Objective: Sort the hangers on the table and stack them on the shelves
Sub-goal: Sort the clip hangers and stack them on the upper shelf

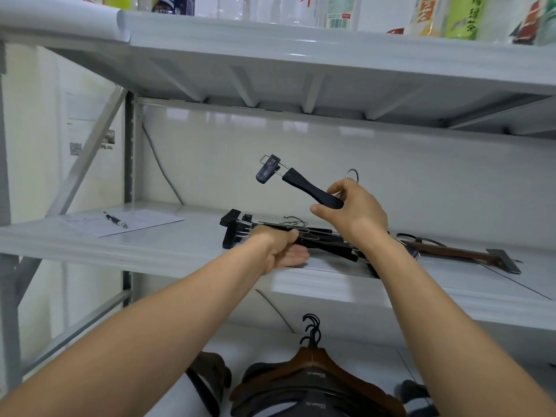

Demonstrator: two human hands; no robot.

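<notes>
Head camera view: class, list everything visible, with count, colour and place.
shelving unit: one, pale grey, fills the view
bottles and packets: several, mixed colours, top shelf
paper: one sheet, white, middle shelf left
pen: one, black, on the paper
stacked clip hangers: several, black, middle shelf centre
brown clip hanger: one, brown, middle shelf right
wooden hangers: several, brown, lower shelf
raised clip hanger: one, black, above the stack
left hand: fingers curled on the stacked clip hangers
right hand: grips the raised clip hanger
</notes>
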